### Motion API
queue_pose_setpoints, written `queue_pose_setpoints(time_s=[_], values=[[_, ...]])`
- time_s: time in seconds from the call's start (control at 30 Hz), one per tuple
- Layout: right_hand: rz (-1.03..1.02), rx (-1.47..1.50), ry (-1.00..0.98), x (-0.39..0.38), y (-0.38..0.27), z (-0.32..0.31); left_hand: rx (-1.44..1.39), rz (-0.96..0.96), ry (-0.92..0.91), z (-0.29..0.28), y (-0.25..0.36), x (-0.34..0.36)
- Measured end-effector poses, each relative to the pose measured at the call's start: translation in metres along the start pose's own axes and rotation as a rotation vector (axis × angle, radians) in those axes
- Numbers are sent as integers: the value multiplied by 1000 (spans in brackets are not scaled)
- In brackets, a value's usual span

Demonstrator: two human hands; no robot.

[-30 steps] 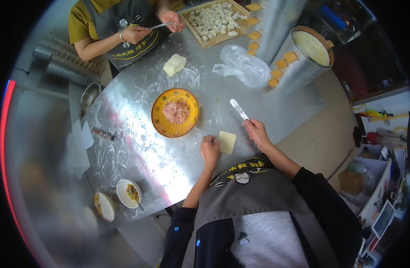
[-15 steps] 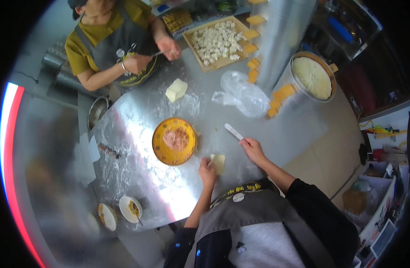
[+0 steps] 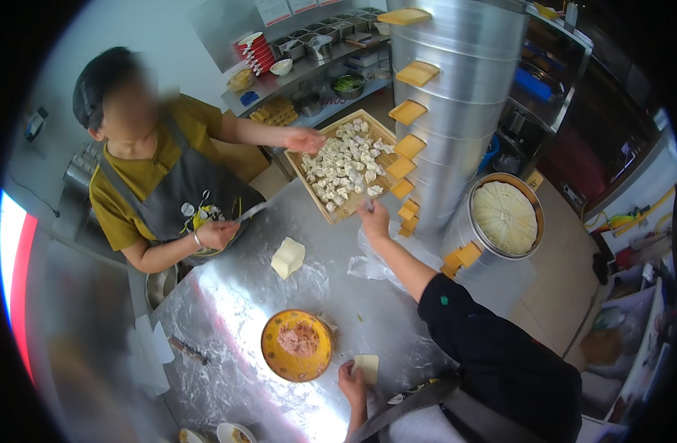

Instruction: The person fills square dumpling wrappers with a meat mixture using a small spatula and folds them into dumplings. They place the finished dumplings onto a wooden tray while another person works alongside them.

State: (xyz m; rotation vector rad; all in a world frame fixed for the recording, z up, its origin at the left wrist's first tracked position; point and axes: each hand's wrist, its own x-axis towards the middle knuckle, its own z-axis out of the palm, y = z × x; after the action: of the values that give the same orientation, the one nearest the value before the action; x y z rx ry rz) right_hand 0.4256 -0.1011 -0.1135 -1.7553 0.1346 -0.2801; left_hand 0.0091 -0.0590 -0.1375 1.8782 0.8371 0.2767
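Observation:
My right hand [image 3: 374, 221] is stretched out to the near edge of a wooden tray [image 3: 334, 216] holding many folded wontons [image 3: 346, 164]. Its fingers are closed round a flat spatula [image 3: 369, 204], seen almost end-on. Low on the metal table, my left hand [image 3: 351, 381] pinches the edge of pale square dough wrappers [image 3: 368, 367]; how many lie together I cannot tell. Just left of them sits a yellow patterned bowl [image 3: 268, 356] with pink minced filling [image 3: 299, 340].
Across the table, a co-worker [image 3: 161, 170] has one hand over the tray and a flat spatula [image 3: 251, 212] in the other. A wrapper stack [image 3: 287, 258], plastic bag [image 3: 373, 266], tall steamer tower [image 3: 456, 111] and steamer with a woven pale liner [image 3: 504, 218] stand around.
My right hand has moved forward from beside the wrappers to the tray with the spatula. The co-worker's free hand has reached over the wontons. My view has tilted up.

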Motion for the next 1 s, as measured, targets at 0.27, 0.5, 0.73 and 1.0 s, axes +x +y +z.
queue_pose_setpoints(time_s=[0.27,0.5,0.73,1.0], values=[[128,-286,368,101,83,32,15,-61,-18,-3,7,3],[194,-247,223,110,81,43,-19,-58,-36,-1,2,7],[-127,409,416,132,-23,68,-86,-85,-21,-2,-12,1],[420,523,-378,-111,-56,-2,38,106,77,-7,-36,-1]])
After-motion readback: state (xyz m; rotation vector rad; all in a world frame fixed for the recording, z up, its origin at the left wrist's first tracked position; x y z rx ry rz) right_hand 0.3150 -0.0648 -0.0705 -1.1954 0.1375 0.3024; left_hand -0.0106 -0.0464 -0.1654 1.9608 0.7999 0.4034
